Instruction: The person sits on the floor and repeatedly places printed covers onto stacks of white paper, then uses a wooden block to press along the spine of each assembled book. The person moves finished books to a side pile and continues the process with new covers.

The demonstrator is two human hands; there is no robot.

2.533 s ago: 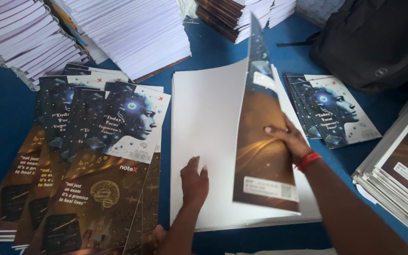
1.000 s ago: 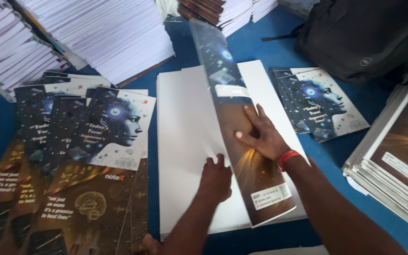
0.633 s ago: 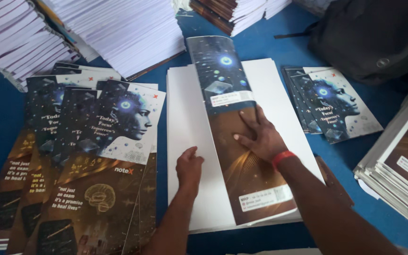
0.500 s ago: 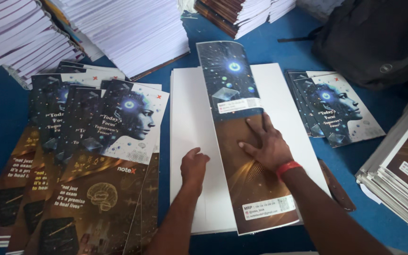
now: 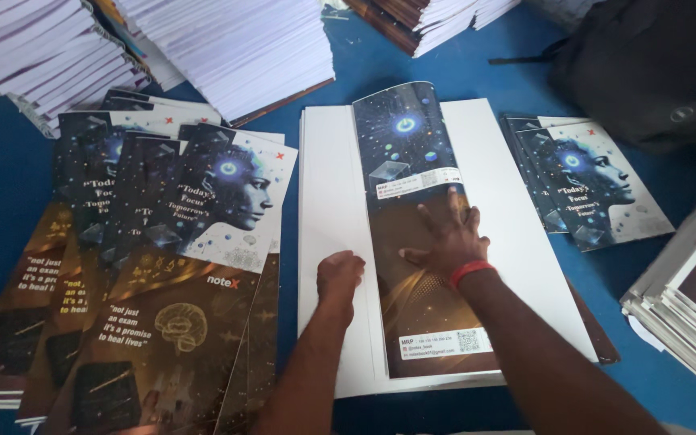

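A stack of white sheets (image 5: 517, 225) lies on the blue table in front of me. A printed cover folded into a long dark and brown strip (image 5: 416, 169) lies flat along the stack's middle. My right hand (image 5: 445, 238), with a red band at the wrist, presses flat on the strip, fingers spread. My left hand (image 5: 338, 274) rests as a loose fist on the white sheet just left of the strip's edge. It holds nothing.
Fanned printed covers (image 5: 163, 266) lie to the left. Tall stacks of white paper (image 5: 235, 48) stand at the back. More covers (image 5: 586, 181) lie to the right, a black bag (image 5: 654, 64) behind them, and another pile (image 5: 686, 290) at the right edge.
The cover stood upright in my right hand, then folded down over the white stack. My right hand now presses it flat, and my left hand has curled into a fist beside it.
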